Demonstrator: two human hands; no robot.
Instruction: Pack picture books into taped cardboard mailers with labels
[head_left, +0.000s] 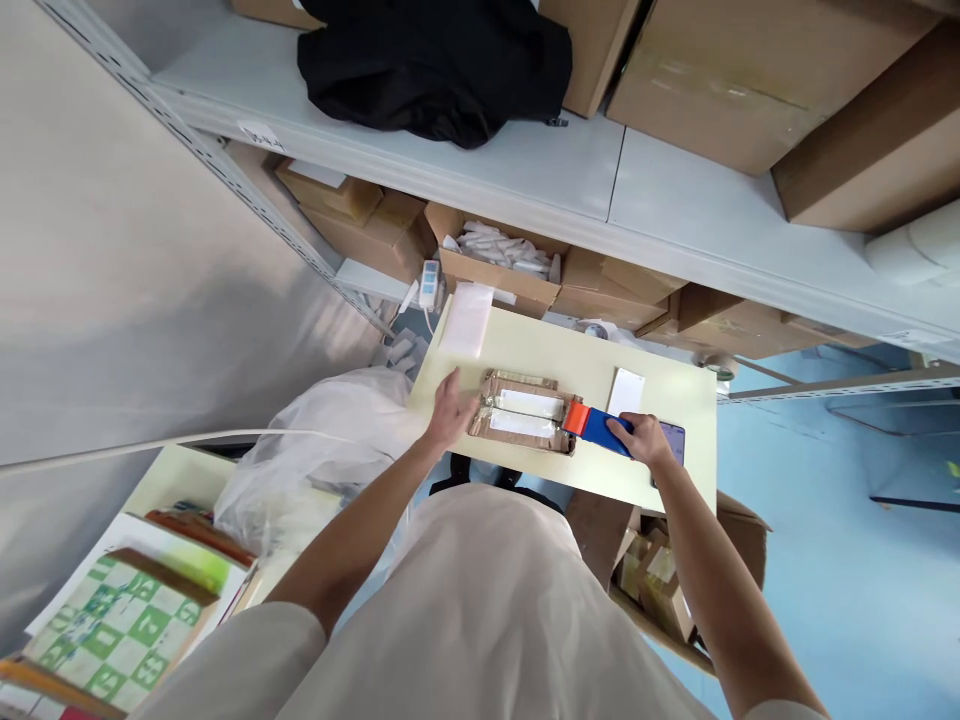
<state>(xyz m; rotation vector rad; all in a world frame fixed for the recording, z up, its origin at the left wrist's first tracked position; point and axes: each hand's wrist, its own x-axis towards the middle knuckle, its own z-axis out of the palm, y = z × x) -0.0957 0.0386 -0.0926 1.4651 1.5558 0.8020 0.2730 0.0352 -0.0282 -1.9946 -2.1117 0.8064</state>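
Note:
A flat cardboard package [525, 414] with white labels and shiny tape round its edges lies on the pale yellow table [577, 357]. My left hand [452, 410] is beside its left end with the fingers extended; whether they touch the cardboard I cannot tell. My right hand [639, 437] is closed round the blue handle of a tape dispenser [600, 428]. The dispenser's orange front end meets the right end of the package. Near my right hand lie a white card [626, 390] and a phone [674, 440], the phone partly covered by the hand.
A pinkish sheet [466, 320] lies at the table's back left corner. Behind stands a grey shelf [480, 180] with cartons and a black garment [442, 65]. An open carton [667, 590] of packages sits below right. Clear plastic [330, 420] bulges at left.

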